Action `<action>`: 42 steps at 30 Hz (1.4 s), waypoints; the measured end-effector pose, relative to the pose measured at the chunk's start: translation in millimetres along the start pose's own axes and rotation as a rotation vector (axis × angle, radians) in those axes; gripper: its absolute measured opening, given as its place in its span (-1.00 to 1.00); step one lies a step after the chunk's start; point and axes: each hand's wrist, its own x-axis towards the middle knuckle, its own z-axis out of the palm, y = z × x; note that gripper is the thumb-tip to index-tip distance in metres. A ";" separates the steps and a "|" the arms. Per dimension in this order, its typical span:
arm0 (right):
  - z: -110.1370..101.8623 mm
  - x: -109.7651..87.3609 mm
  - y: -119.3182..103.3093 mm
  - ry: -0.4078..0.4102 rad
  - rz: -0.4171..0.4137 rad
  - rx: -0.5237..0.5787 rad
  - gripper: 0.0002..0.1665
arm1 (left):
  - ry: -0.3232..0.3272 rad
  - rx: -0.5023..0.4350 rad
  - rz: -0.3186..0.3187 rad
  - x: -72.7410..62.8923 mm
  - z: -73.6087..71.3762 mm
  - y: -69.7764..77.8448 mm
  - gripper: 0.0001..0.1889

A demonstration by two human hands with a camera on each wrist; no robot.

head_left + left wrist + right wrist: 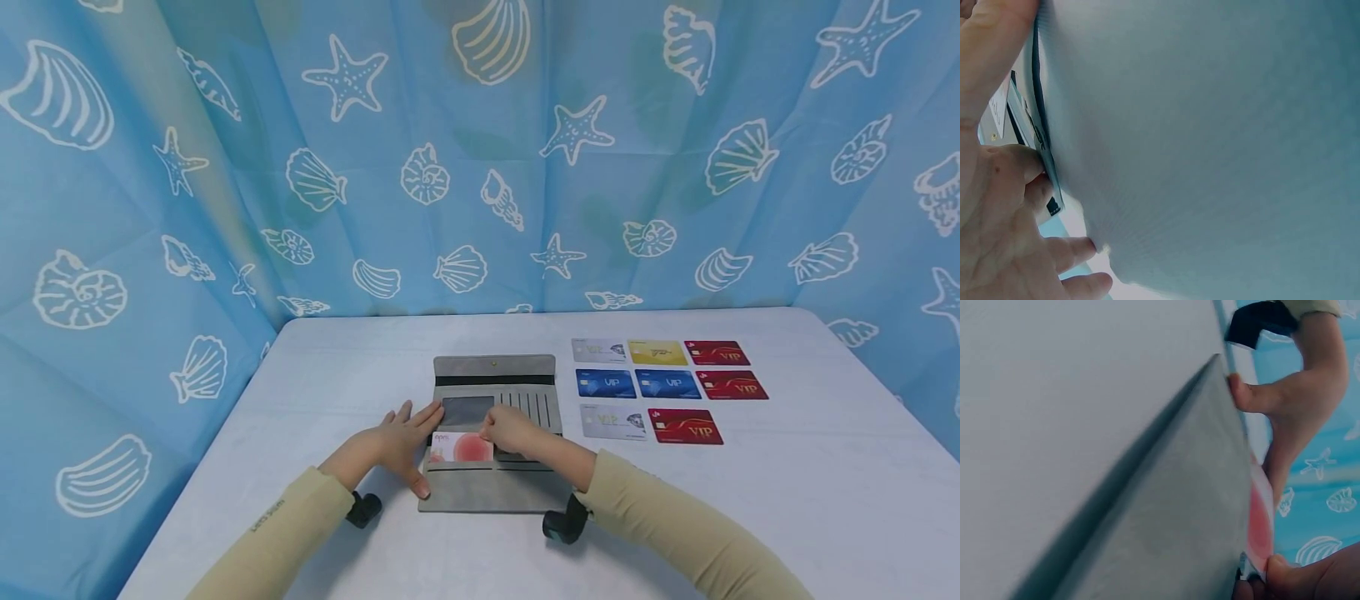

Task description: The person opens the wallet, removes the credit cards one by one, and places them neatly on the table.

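A grey wallet (487, 493) lies spread flat on the table, with slit-like card slots at its right and a dark window pocket (468, 412) at its left. Over its left half is a white card with a pink-red circle (450, 447). My right hand (514, 430) pinches this card at its right end; the right wrist view shows the thumb (1285, 575) on the card. Along the wallet's left edge rests my left hand (399, 443), fingers spread and thumb near the lower left corner. Whether the card's lower edge sits inside a slot cannot be told.
Right of the wallet, several cards lie in rows: silver ones (612, 422), a yellow one (657, 352), blue ones (606, 383) and red ones (686, 426). A white cloth covers the table (787, 517). Behind it hangs a blue curtain (495, 125) with shell patterns.
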 end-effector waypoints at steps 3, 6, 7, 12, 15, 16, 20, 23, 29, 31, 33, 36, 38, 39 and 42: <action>-0.5 -0.1 -0.4 -0.005 0.023 0.028 -0.86 | 0.002 -0.001 0.000 0.3 0.4 -0.4 0.25; -1.5 -0.2 0.5 -0.013 0.031 0.058 -0.86 | 0.004 0.002 -0.001 1.3 1.0 -1.1 0.25; -1.9 -0.3 1.1 -0.017 0.034 0.071 -0.88 | 0.003 0.004 -0.002 1.4 1.1 -1.2 0.25; -4.4 -1.0 5.7 -0.033 0.048 0.130 -0.90 | 0.002 0.013 -0.003 1.9 1.2 -2.2 0.26; -5.4 -2.2 7.7 -0.031 0.038 0.143 -0.82 | 0.002 0.008 0.002 1.9 1.4 -2.7 0.26; -5.5 -2.5 8.1 -0.029 0.036 0.146 -0.81 | 0.002 0.005 0.004 1.8 1.6 -2.9 0.26; -5.0 -1.8 9.6 -0.020 0.063 0.188 -0.82 | 0.003 -0.006 0.010 1.0 2.1 -3.3 0.26; -4.7 -0.2 10.1 -0.014 0.094 0.220 -0.82 | 0.003 -0.010 0.009 1.1 2.4 -3.1 0.26; -5.5 2.1 12.7 0.005 0.115 0.256 -0.84 | 0.007 -0.028 -0.004 1.7 2.6 -2.3 0.25; -6.3 2.1 14.0 0.012 0.112 0.270 -0.86 | 0.010 -0.033 -0.007 1.7 2.9 -2.0 0.24; -7.2 1.9 15.2 0.016 0.105 0.281 -0.87 | 0.014 -0.037 -0.009 1.7 3.1 -1.8 0.23; -9.4 0.5 15.6 0.012 0.089 0.310 -0.85 | 0.015 -0.040 -0.010 1.7 3.2 -1.3 0.22; -11.4 -0.7 16.0 0.011 0.083 0.339 -0.80 | 0.016 -0.038 -0.011 1.3 2.5 -0.7 0.22; -12.4 -1.5 16.2 0.013 0.082 0.355 -0.77 | 0.016 -0.038 -0.010 0.8 2.1 -0.3 0.22; -16.3 -2.8 17.0 0.024 0.088 0.398 -0.73 | 0.014 -0.031 -0.012 -0.3 0.8 0.9 0.23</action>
